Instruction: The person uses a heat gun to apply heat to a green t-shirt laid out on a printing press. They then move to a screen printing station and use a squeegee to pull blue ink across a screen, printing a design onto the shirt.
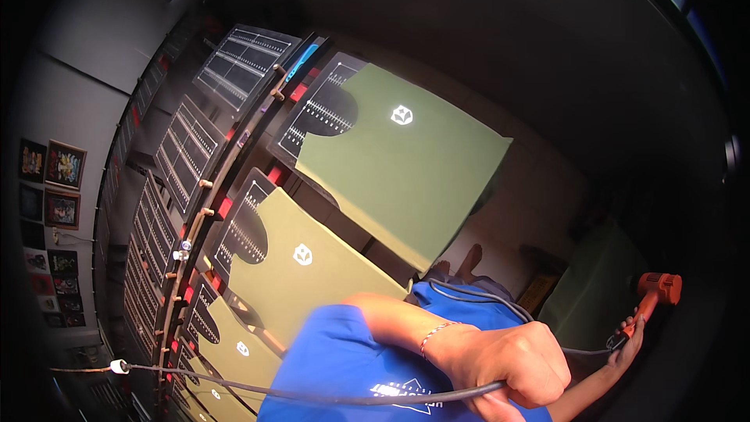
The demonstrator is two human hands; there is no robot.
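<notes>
Down at the lower right, my right hand (627, 344) grips the handle of an orange heat gun (661, 289), held out to the side away from the shirts. My left hand (508, 363), with a braided band at the wrist, is closed round a dark power cable (328, 399) in front of my blue shirt. A second stretch of cable (491, 298) loops behind that arm and meets the gun's handle. Beyond my arms, a green T-shirt (422, 148) with a small white emblem lies on a black ruled board (332, 105). Beside it is an olive T-shirt (332, 258) on another board.
Further olive T-shirts (242, 336) on boards follow along a long dark rail (226, 164) with wooden pegs. Across the rail stand bare ruled boards (246, 62). A white connector (119, 366) joins the cable at left. Framed pictures (66, 164) hang on the wall. Green cloth (594, 289) hangs at right.
</notes>
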